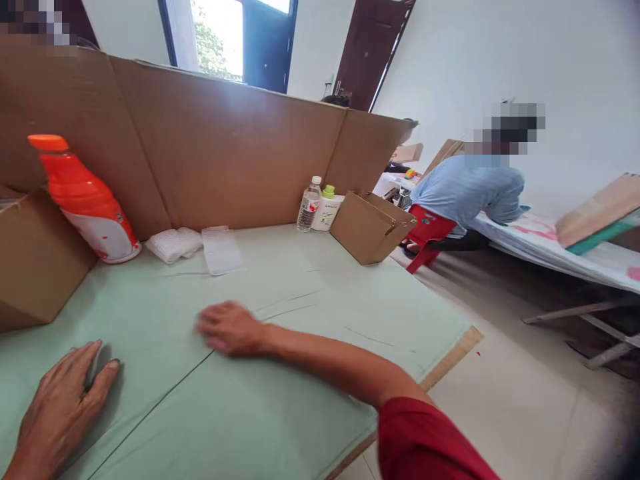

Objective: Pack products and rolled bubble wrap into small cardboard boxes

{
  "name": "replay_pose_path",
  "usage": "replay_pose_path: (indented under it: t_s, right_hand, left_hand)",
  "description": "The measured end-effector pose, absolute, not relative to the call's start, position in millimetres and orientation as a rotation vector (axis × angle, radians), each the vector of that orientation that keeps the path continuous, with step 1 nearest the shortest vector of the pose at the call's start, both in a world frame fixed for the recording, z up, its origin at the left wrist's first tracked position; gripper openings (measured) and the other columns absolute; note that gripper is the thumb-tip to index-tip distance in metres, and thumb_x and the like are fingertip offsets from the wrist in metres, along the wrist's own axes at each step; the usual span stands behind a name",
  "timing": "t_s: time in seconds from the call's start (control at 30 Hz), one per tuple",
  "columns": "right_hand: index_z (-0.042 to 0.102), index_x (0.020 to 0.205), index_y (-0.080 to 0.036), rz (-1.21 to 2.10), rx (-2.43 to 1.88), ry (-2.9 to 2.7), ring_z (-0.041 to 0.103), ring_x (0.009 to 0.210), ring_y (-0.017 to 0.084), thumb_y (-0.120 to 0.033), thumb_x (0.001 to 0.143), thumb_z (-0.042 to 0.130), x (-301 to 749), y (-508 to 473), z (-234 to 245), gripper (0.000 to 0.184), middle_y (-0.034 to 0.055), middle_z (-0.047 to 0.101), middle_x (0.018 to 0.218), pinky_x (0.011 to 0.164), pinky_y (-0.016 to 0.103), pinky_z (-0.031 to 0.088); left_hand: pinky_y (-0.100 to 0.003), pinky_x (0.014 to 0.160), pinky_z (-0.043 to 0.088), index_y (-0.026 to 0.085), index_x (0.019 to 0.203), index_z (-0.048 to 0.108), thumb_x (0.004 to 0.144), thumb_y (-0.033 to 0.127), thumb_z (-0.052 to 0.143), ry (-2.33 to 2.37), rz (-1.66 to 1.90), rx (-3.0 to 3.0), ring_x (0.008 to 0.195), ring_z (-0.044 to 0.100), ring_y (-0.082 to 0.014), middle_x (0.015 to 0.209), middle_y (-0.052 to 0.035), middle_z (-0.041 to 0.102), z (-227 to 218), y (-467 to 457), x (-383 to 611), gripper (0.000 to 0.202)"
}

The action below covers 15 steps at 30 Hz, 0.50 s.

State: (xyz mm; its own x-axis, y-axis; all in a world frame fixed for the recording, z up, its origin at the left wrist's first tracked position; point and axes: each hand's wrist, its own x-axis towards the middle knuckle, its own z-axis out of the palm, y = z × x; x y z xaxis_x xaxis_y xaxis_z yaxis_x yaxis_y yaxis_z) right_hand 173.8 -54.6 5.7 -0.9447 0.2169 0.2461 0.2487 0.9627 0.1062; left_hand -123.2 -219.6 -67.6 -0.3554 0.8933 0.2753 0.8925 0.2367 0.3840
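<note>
On the green cloth [280, 400] covering the table [453, 357], the left hand [63, 400] lies unclenched and seemingly empty, while the blurred right hand [233, 328], its grip impossible to tell, appears at a smoothing step, calling next for a flat palm.

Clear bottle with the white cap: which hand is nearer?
Right. The right hand is over the green cloth, in front and left of the clear bottle; the left hand is farther off, left and nearer the camera.
</note>
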Motion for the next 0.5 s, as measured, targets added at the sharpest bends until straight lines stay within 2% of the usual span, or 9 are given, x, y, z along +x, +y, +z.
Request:
replay_pose_path:
  t_s: [0.03, 0.07, 0.1, 0.17, 0.27, 0.3, 0.37, 0.43, 0.5]
  right_hand:
    - [0.069, 0.094, -0.027, -0.291, -0.693, -2.785, 0.063, 0.104, 0.014, -0.040, 0.090, 0.067, 213, -35, 19, 0.014, -0.0025, 0.074, 0.109, 0.088, 0.025, 0.047]
    - [0.069, 0.088, -0.023, -0.352, -0.910, -2.669, 0.064, 0.101, 0.018, -0.032, 0.087, 0.069, 250, -13, 34, 0.010, 0.0030, 0.074, 0.104, 0.087, 0.029, 0.047]
    - [0.069, 0.088, -0.019, -0.394, -1.043, -2.563, 0.063, 0.102, 0.022, -0.024, 0.086, 0.067, 286, 9, 50, 0.007, 0.0101, 0.074, 0.106, 0.088, 0.035, 0.048]
    - [0.069, 0.099, -0.013, -0.459, -1.240, -2.329, 0.061, 0.111, 0.032, -0.019, 0.088, 0.060, 349, 55, 84, 0.016, 0.0212, 0.070, 0.116, 0.091, 0.049, 0.046]
    - [0.063, 0.111, -0.010, -0.527, -1.396, -2.006, 0.050, 0.127, 0.046, -0.031, 0.094, 0.053, 423, 115, 127, 0.029, 0.0316, 0.058, 0.131, 0.094, 0.068, 0.035]
    - [0.063, 0.106, -0.014, -0.543, -1.432, -1.915, 0.050, 0.127, 0.046, -0.043, 0.094, 0.053, 443, 131, 137, 0.033, 0.0295, 0.061, 0.127, 0.094, 0.069, 0.033]
    - [0.063, 0.082, -0.020, -0.522, -1.479, -1.853, 0.060, 0.115, 0.043, -0.057, 0.092, 0.053, 473, 153, 150, 0.040, 0.0234, 0.068, 0.099, 0.090, 0.064, 0.037]
    - [0.055, 0.062, -0.023, -0.492, -1.493, -1.889, 0.069, 0.094, 0.035, -0.057, 0.092, 0.054, 489, 160, 153, 0.045, 0.0143, 0.064, 0.071, 0.083, 0.055, 0.043]
    - [0.054, 0.056, -0.023, -0.482, -1.486, -1.961, 0.070, 0.077, 0.028, -0.049, 0.094, 0.055, 493, 153, 152, 0.046, 0.0095, 0.060, 0.059, 0.076, 0.047, 0.044]
  left_hand:
    - [-0.058, 0.115, 0.038, 0.022, 0.136, 0.048, 0.092, 0.056, 0.034, 2.513, 0.725, 1.788, 0.136, 0.048, -0.0389, 0.138, -0.0162, 0.058, -65, -218, -118, 0.057]
    - [-0.054, 0.116, 0.038, 0.019, 0.131, 0.052, 0.092, 0.058, 0.031, 2.559, 0.676, 1.796, 0.134, 0.051, -0.0369, 0.138, -0.0176, 0.059, -60, -217, -113, 0.060]
    - [-0.054, 0.116, 0.037, 0.016, 0.128, 0.055, 0.091, 0.059, 0.030, 2.565, 0.647, 1.797, 0.134, 0.051, -0.0368, 0.138, -0.0197, 0.058, -56, -215, -107, 0.062]
    - [-0.055, 0.116, 0.037, 0.013, 0.125, 0.059, 0.089, 0.061, 0.030, 2.574, 0.602, 1.767, 0.135, 0.051, -0.0370, 0.141, -0.0213, 0.057, -46, -214, -98, 0.066]
    - [-0.055, 0.116, 0.036, 0.014, 0.124, 0.062, 0.088, 0.061, 0.034, 2.588, 0.595, 1.702, 0.138, 0.049, -0.0361, 0.144, -0.0205, 0.056, -35, -213, -90, 0.066]
    - [-0.055, 0.116, 0.036, 0.014, 0.124, 0.062, 0.088, 0.062, 0.035, 2.591, 0.605, 1.686, 0.138, 0.049, -0.0358, 0.144, -0.0202, 0.056, -33, -214, -88, 0.066]
    - [-0.054, 0.116, 0.036, 0.016, 0.124, 0.062, 0.087, 0.062, 0.036, 2.597, 0.631, 1.669, 0.138, 0.049, -0.0355, 0.144, -0.0194, 0.056, -31, -214, -87, 0.065]
    - [-0.054, 0.116, 0.036, 0.019, 0.123, 0.062, 0.087, 0.062, 0.037, 2.590, 0.664, 1.669, 0.137, 0.049, -0.0350, 0.142, -0.0173, 0.058, -31, -215, -87, 0.062]
    - [-0.054, 0.116, 0.036, 0.021, 0.120, 0.063, 0.086, 0.062, 0.039, 2.578, 0.708, 1.669, 0.136, 0.051, -0.0352, 0.139, -0.0157, 0.061, -32, -216, -87, 0.059]
